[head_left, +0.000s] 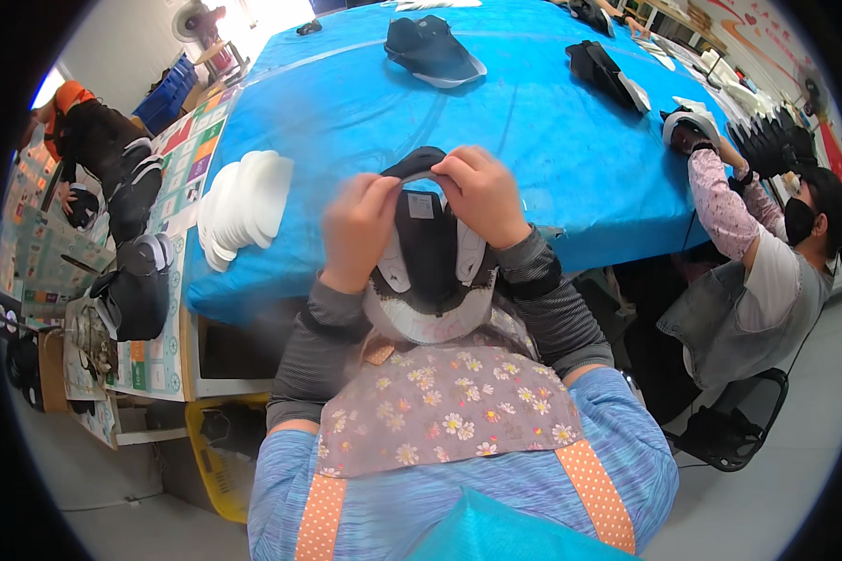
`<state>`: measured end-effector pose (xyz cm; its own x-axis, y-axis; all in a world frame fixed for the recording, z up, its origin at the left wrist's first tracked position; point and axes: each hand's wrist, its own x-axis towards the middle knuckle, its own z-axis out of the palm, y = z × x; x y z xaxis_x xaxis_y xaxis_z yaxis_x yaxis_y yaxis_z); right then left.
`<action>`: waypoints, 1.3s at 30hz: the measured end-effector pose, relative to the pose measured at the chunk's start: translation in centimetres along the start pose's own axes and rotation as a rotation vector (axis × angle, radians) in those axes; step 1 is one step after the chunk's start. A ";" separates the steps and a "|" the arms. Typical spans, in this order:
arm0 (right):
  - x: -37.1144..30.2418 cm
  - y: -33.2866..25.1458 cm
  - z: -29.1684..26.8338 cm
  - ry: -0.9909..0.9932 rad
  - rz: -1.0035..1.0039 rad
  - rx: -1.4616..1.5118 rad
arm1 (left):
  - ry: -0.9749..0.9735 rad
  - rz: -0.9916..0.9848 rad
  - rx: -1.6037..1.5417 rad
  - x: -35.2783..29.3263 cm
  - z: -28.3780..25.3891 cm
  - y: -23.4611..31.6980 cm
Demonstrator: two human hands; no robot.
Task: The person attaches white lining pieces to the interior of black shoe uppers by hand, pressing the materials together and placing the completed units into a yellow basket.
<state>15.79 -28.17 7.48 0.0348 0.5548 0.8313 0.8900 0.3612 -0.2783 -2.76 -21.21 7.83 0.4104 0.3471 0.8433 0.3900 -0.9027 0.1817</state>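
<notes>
My left hand point(358, 229) and my right hand point(485, 198) are closed on the back band of a black cap point(429, 245), close in front of my chest at the table's near edge. Both pinch the band between thumb and fingers, a short way apart. The cap's inside faces up, showing a pale label and white side pieces. Its white brim piece point(430, 318) points toward my apron. The left hand is slightly blurred. To the left, a fanned stack of white brim-shaped pieces point(245, 208) lies on the blue-covered table point(346, 112).
Farther back lie a black cap point(430, 51) and another black piece with a white brim point(608, 77). On the right a seated co-worker point(767, 271) handles a cap. Black caps point(140, 290) stand on the left side table. A yellow crate point(220, 449) sits below it.
</notes>
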 end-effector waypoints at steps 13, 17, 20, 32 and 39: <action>-1.4 0.6 -1.3 0.060 -0.038 -0.038 | 0.020 -0.090 -0.037 -2.0 -0.9 -1.2; -2.1 0.4 -1.8 0.053 0.052 -0.081 | 0.011 -0.098 -0.064 -1.6 -1.1 -1.1; -2.1 0.3 -1.8 0.045 0.087 -0.096 | 0.006 -0.131 -0.070 -1.7 -1.1 -0.8; -2.8 0.8 -2.1 0.068 0.093 -0.087 | -0.004 -0.073 -0.099 -2.1 -1.4 -1.8; -3.1 0.5 -2.2 0.107 0.106 -0.089 | 0.017 -0.087 -0.117 -2.2 -1.5 -1.6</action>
<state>17.18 -31.34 5.85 0.1743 0.5018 0.8473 0.9154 0.2345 -0.3271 -5.50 -20.91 6.39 0.3644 0.4222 0.8300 0.3246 -0.8930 0.3117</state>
